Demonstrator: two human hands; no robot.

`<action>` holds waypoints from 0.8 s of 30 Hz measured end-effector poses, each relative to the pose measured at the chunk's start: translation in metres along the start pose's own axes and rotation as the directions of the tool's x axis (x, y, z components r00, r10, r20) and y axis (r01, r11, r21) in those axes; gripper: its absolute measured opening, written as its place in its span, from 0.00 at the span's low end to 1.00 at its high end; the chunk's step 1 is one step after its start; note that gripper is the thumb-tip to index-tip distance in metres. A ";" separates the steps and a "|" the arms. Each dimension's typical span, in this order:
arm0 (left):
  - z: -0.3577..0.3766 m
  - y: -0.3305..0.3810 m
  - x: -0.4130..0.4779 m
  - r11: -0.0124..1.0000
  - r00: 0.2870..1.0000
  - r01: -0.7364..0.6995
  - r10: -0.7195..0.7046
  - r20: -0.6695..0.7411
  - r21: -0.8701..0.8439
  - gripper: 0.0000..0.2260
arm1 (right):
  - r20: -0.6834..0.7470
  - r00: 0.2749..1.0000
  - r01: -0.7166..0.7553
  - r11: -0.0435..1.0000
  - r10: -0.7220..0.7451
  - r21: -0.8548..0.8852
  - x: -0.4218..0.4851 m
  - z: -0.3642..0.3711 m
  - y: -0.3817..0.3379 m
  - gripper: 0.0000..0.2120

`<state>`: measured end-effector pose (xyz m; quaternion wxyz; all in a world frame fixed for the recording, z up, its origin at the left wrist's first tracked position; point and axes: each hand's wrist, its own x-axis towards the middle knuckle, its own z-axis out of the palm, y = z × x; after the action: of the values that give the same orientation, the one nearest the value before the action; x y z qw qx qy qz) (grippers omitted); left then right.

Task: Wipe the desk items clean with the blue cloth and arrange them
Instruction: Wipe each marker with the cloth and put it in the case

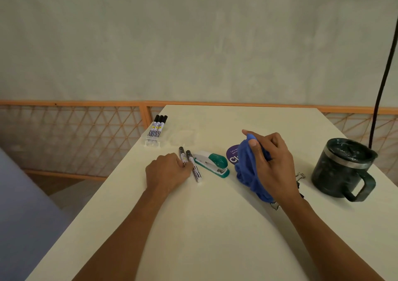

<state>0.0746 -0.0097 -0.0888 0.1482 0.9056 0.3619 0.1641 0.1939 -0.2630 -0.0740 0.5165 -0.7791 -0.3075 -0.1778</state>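
Note:
My right hand [273,162] grips the bunched blue cloth [247,168] above the white desk [215,227]. My left hand [168,173] lies on the desk with its fingers curled onto two loose black-capped markers [195,168]. A green and white stapler [212,164] sits just right of them. Three more markers [158,125] lie side by side in a clear tray [153,141] at the far left edge. A purple round sticker [232,155] is partly hidden behind the cloth.
A dark mug with a lid and handle [342,168] stands at the right. Binder clips [300,176] lie by my right wrist. A black cable [383,76] hangs at the far right. An orange lattice railing [86,134] runs behind the desk.

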 end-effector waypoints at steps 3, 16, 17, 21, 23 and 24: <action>-0.001 -0.001 0.001 1.000 1.000 0.016 -0.017 -0.018 -0.024 0.21 | -0.007 0.999 -0.047 0.994 0.048 0.101 -0.001 0.000 -0.002 0.18; -0.028 0.036 -0.006 0.878 0.916 -0.340 0.229 -0.330 -0.337 0.07 | -0.038 0.937 -0.300 0.854 0.348 0.425 0.008 -0.005 0.002 0.11; -0.026 0.048 -0.007 0.845 0.902 -0.398 0.289 -0.321 -0.358 0.07 | -0.042 0.928 -0.317 0.842 0.371 0.437 0.009 -0.005 0.003 0.12; -0.003 0.086 -0.009 0.719 0.871 -0.490 0.413 -0.265 -0.492 0.05 | -0.037 0.893 -0.378 0.790 0.449 0.482 0.011 -0.005 0.007 0.14; 0.011 0.094 -0.015 0.644 0.881 -0.458 0.422 -0.215 -0.612 0.04 | -0.025 0.878 -0.389 0.742 0.478 0.547 0.010 -0.006 0.008 0.13; 0.017 0.095 -0.018 0.624 0.879 -0.453 0.432 -0.201 -0.637 0.04 | -0.014 0.869 -0.397 0.714 0.494 0.576 0.010 -0.006 0.009 0.13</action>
<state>0.1268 -0.0912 -0.0707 0.4118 0.8494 0.0471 0.3266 0.2081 -0.2681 -0.0721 0.7713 -0.6278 -0.1038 -0.0148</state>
